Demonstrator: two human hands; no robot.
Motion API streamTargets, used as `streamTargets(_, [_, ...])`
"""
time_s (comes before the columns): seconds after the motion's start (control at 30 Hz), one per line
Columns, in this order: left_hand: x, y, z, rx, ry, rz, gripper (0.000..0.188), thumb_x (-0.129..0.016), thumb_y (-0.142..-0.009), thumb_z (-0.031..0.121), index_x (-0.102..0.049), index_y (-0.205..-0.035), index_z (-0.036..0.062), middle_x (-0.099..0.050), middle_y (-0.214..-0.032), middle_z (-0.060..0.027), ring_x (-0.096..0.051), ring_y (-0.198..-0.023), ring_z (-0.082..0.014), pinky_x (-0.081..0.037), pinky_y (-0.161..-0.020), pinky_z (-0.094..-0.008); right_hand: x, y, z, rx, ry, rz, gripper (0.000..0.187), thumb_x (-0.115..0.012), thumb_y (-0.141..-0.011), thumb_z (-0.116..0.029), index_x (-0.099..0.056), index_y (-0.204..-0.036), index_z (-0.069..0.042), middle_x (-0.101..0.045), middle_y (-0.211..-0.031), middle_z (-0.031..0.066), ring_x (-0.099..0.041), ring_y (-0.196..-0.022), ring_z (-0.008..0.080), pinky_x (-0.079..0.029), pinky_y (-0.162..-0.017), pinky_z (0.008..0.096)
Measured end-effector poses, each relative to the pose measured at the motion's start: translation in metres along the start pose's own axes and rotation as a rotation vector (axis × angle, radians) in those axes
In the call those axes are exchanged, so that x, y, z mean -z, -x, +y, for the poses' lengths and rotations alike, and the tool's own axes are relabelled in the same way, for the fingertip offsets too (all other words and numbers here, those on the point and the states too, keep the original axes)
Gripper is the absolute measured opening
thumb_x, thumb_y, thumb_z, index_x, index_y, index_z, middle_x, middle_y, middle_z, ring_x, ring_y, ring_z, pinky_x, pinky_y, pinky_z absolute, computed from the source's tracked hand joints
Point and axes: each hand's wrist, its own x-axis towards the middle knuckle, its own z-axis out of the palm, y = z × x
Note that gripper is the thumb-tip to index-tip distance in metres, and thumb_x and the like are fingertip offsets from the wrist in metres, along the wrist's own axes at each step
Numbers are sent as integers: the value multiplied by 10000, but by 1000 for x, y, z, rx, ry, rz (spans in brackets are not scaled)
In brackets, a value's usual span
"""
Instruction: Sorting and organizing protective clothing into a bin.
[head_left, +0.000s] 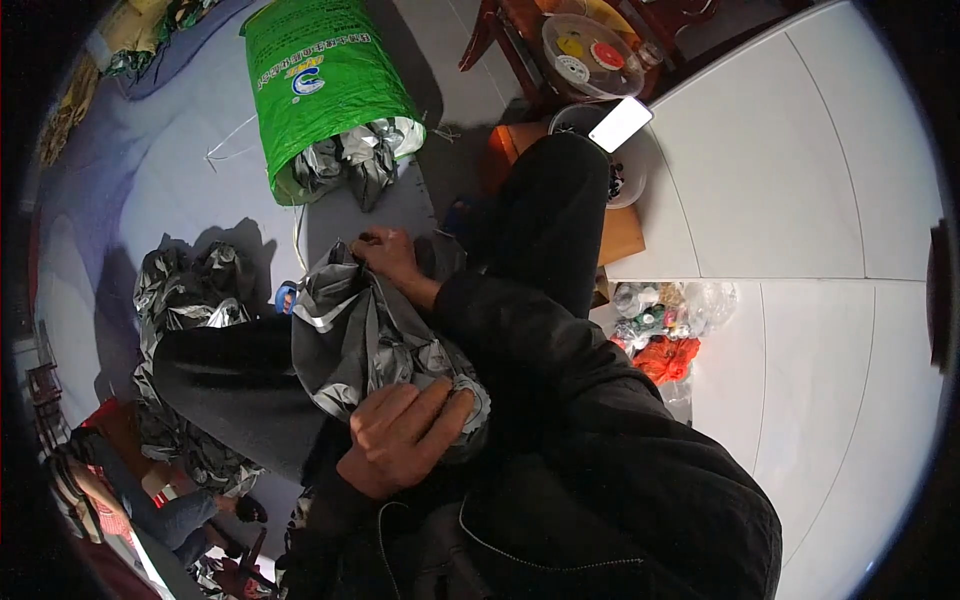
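A crumpled grey and silver fabric piece [365, 340] lies across my lap, between my black-trousered legs. My left hand [400, 440] grips its near end, fingers closed over a bunched fold. My right hand [385, 255] reaches across from the right in a black sleeve and pinches the fabric's far edge. A small blue object [287, 297] lies on the floor just left of the fabric; I cannot tell what it is.
A green woven sack [320, 80] lies on its side ahead, grey fabric spilling out. More grey fabric [185, 295] is piled at left. A phone [620, 123] rests on my knee. Plastic bags [665, 330] lie on white tiles at right. Another person [120, 500] sits lower left.
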Motion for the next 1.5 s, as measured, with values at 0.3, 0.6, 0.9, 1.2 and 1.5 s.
streamTargets(0.3, [6, 0, -24, 242, -86, -91, 370, -642, -709, -5, -680, -1069, 72, -681, -963, -114, -633, -820, -287, -530, -677, -388, 16, -17, -17, 62, -543, -80, 189, -634, -943, -232, -672, -968, -50, -623, -830, -22, -536, -753, 100, -455, -706, 298])
streamTargets(0.6, [-10, 46, -84, 339, -280, -348, 227, -590, -690, 32, -652, -907, 57, -635, -801, -134, -620, -841, -317, -469, -827, -419, 37, -15, -74, 128, -623, 22, 191, -578, -982, -209, -635, -928, -35, -620, -831, -4, -552, -801, 114, -447, -766, 286])
streamTargets(0.9, [3, 50, -97, 502, -352, -325, 211, -596, -704, 26, -649, -907, 42, -648, -841, -155, -617, -852, -336, -476, -809, -438, 75, -11, -119, 411, -86, 275, 168, -539, -973, -179, -591, -1008, -23, -631, -827, 152, -619, -731, 258, -491, -690, 368])
streamTargets(1.2, [-17, 40, -99, 354, -133, -277, 272, -646, -678, 30, -663, -948, 48, -655, -863, -151, -614, -886, -362, -488, -774, -444, 64, -18, -111, 326, -326, 225, 180, -530, -978, -158, -626, -946, -9, -641, -823, 76, -591, -785, 172, -462, -744, 306])
streamTargets(1.5, [-20, 24, -100, 388, -81, -194, 258, -672, -671, 37, -661, -929, 49, -650, -856, -146, -610, -887, -364, -482, -783, -437, 51, -13, -96, 176, -473, 256, 191, -549, -980, -148, -660, -911, -9, -633, -822, 25, -542, -782, 116, -430, -749, 258])
